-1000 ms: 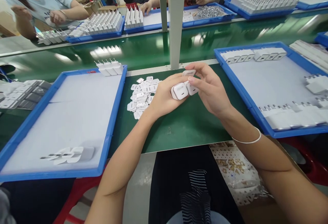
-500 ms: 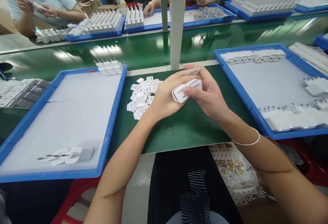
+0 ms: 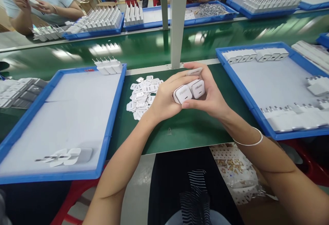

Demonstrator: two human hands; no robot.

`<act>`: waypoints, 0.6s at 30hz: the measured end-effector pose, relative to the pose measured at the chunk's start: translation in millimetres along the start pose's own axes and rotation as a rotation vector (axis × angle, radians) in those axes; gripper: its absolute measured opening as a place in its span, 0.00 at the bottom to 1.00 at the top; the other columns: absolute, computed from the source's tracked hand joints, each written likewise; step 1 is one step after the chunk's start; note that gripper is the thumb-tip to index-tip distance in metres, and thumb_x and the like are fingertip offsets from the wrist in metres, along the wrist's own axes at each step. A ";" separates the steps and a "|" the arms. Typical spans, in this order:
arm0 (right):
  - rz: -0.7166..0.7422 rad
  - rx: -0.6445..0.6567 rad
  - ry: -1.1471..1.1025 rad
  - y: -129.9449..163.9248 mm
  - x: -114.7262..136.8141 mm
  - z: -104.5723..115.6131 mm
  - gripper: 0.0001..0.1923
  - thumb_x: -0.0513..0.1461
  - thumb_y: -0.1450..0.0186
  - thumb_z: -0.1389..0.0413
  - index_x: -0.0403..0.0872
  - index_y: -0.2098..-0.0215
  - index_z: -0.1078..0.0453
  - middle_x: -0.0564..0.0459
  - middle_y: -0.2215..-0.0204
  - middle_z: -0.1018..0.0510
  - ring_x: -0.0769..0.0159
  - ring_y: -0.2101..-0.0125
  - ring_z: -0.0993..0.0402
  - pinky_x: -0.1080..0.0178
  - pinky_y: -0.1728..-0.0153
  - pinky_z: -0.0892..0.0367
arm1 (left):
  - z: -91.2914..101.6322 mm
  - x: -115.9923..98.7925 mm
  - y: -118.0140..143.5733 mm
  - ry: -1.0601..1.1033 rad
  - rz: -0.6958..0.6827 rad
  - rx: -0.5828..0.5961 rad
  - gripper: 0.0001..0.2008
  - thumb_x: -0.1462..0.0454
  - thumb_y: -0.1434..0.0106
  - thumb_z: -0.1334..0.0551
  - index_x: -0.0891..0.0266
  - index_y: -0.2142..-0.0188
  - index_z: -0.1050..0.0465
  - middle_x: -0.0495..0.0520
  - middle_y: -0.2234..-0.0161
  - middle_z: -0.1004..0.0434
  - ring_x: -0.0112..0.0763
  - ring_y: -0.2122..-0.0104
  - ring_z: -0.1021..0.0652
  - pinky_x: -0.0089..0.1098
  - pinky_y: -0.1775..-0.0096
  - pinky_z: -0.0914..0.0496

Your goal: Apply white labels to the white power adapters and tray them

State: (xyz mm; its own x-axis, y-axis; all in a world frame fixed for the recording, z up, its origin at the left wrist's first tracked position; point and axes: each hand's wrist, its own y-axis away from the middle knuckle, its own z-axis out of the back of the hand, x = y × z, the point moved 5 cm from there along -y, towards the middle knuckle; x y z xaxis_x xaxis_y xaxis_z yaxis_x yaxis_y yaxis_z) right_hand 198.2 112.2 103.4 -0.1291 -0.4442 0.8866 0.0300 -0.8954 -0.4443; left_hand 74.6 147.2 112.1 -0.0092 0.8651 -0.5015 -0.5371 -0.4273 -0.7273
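Two white chargers (image 3: 183, 94) sit side by side above the green bench, their printed, slotted faces toward me. My left hand (image 3: 166, 96) is wrapped round them from the left. Closing on them from the right is my right hand (image 3: 214, 94), its thumb against the lower edge of the nearer charger and its fingers behind. A thin white cover plate (image 3: 196, 71) shows above the chargers, between the fingers of both hands; which hand bears it I cannot tell. Left of my hands lies a loose pile of white cover plates (image 3: 142, 96).
The left blue tray (image 3: 109, 125) bears a few chargers at its far and near ends. Rows of chargers stand in the right blue tray (image 3: 253, 111). A metal post (image 3: 177, 26) rises behind my hands. Across the green belt (image 3: 138, 48), co-workers sit by more trays.
My right thumb has slid down off the charger faces to the lower edge of the nearer one, baring both faces. Across the belt, a co-worker's hand has left the tray.
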 end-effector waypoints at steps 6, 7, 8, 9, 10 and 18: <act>0.046 -0.037 -0.053 0.3 2.0 -1.5 0.36 0.55 0.48 0.29 0.55 0.49 0.37 0.50 0.50 0.31 0.58 0.54 0.26 0.59 0.60 0.22 | -2.9 2.4 1.9 -0.042 -0.019 -0.010 0.14 0.56 0.31 0.40 0.57 0.50 0.24 0.56 0.46 0.21 0.43 0.45 0.22 0.47 0.45 0.25; 0.045 -0.035 -0.049 0.6 2.7 -2.2 0.35 0.56 0.47 0.30 0.55 0.49 0.37 0.49 0.50 0.31 0.57 0.54 0.26 0.58 0.60 0.22 | -3.2 1.5 1.6 -0.048 -0.025 -0.008 0.14 0.56 0.31 0.40 0.57 0.50 0.25 0.56 0.46 0.21 0.43 0.45 0.22 0.47 0.44 0.25; 0.037 -0.041 -0.035 1.0 3.2 -2.6 0.34 0.56 0.46 0.30 0.55 0.49 0.36 0.49 0.49 0.31 0.56 0.53 0.26 0.57 0.59 0.22 | -3.5 0.6 1.4 -0.054 -0.030 -0.009 0.14 0.56 0.31 0.40 0.56 0.50 0.25 0.56 0.46 0.21 0.43 0.45 0.22 0.47 0.44 0.25; 0.021 -0.055 -0.012 1.3 3.1 -2.8 0.33 0.57 0.45 0.31 0.55 0.49 0.36 0.48 0.49 0.31 0.55 0.53 0.26 0.56 0.59 0.22 | -4.1 -0.2 1.2 -0.058 -0.033 -0.009 0.13 0.57 0.31 0.40 0.56 0.50 0.25 0.56 0.46 0.21 0.42 0.44 0.22 0.47 0.44 0.25; 0.010 -0.080 0.011 1.6 2.9 -2.7 0.31 0.57 0.45 0.32 0.55 0.50 0.36 0.48 0.50 0.30 0.55 0.54 0.26 0.55 0.59 0.23 | -4.8 -0.6 1.0 -0.060 -0.035 -0.010 0.13 0.57 0.30 0.41 0.56 0.49 0.25 0.56 0.46 0.21 0.42 0.44 0.22 0.47 0.44 0.25; -0.020 -0.071 -0.118 -3.2 -11.5 -5.5 0.28 0.61 0.39 0.40 0.54 0.51 0.37 0.51 0.55 0.27 0.59 0.57 0.24 0.57 0.58 0.23 | -6.4 10.6 1.0 0.022 -0.032 -0.052 0.14 0.57 0.34 0.34 0.58 0.51 0.23 0.57 0.49 0.19 0.40 0.48 0.20 0.44 0.46 0.24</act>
State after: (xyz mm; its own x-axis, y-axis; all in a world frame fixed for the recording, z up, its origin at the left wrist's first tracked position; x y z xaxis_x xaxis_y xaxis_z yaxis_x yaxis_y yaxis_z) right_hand 194.0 120.4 93.9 -0.0116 -0.4305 0.9025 -0.0421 -0.9016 -0.4306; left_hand 79.3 154.2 103.0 0.0261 0.8726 -0.4877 -0.4921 -0.4135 -0.7661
